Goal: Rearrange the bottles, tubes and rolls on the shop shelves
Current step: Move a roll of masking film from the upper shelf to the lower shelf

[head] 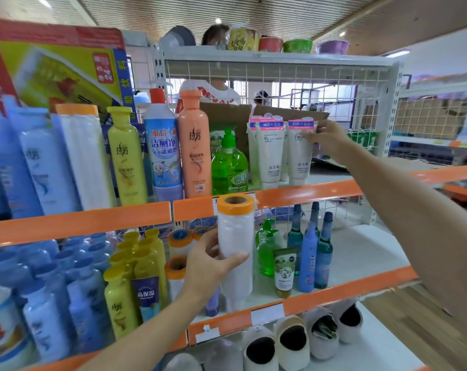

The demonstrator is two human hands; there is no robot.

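My left hand (211,266) grips a white roll with an orange end (236,236), held upright in front of the middle shelf (347,287). My right hand (327,139) reaches to the upper shelf (307,192) and pinches the top of the rightmost white facial tube (299,156). Two more white tubes (269,156) stand to its left. An orange bottle (194,148), a green pump bottle (229,164), a blue-and-white cleaner bottle (162,153) and a yellow bottle (126,156) stand along the same shelf.
More orange-ended rolls (178,245) sit behind my left hand on the middle shelf, beside yellow bottles (136,266) and blue bottles (310,253). White slippers (293,341) fill the bottom shelf. A person (216,87) stands behind the wire back panel.
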